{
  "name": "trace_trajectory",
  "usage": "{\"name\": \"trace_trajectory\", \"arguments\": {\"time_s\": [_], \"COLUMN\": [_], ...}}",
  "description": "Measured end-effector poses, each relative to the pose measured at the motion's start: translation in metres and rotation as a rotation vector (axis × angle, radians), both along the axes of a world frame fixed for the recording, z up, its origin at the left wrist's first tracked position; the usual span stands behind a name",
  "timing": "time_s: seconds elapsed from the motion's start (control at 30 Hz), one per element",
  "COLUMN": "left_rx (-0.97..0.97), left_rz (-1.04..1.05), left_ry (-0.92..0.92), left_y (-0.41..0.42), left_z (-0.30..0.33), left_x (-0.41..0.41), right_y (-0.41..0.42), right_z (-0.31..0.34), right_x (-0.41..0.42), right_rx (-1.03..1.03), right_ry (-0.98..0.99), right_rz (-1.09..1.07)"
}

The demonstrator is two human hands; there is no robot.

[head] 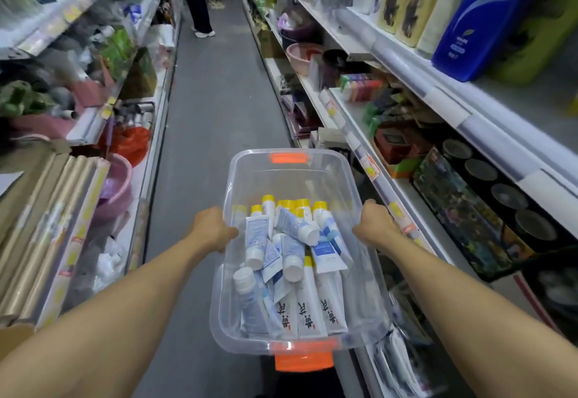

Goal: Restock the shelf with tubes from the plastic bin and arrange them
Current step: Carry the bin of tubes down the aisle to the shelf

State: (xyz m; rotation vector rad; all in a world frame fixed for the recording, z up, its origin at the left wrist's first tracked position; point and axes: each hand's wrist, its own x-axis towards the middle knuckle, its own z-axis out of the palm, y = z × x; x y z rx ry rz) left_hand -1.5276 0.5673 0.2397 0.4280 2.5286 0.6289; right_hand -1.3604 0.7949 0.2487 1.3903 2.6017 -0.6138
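With the left hand (215, 228) and right hand (377, 225) each gripping a long side of the clear bin (294, 175), carried mid-aisle beside the right-hand shelf (403, 191), a tilt could spill the loosely heaped tubes (294, 253).

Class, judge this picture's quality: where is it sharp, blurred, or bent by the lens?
Head view: tubes in the clear bin are sharp, left hand and right hand too; shelves bow outward at the edges; the far aisle is soft.
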Motion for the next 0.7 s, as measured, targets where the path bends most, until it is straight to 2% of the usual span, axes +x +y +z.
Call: {"name": "trace_trajectory", "arguments": {"time_s": [0.4,0.7], "left_rx": [-0.063,-0.169], "left_rz": [0.116,0.158], "left_ry": [-0.101,-0.151], "left_y": [0.093,0.14], "left_z": [-0.064,-0.132], "left_x": [-0.075,-0.105], "right_y": [0.113,0.166], "right_z": [-0.054,-0.124], "right_x": [-0.107,-0.156], "right_rx": [-0.075,-0.126], "right_ry": [-0.142,-0.228], "right_rz": [0.135,0.165]}}
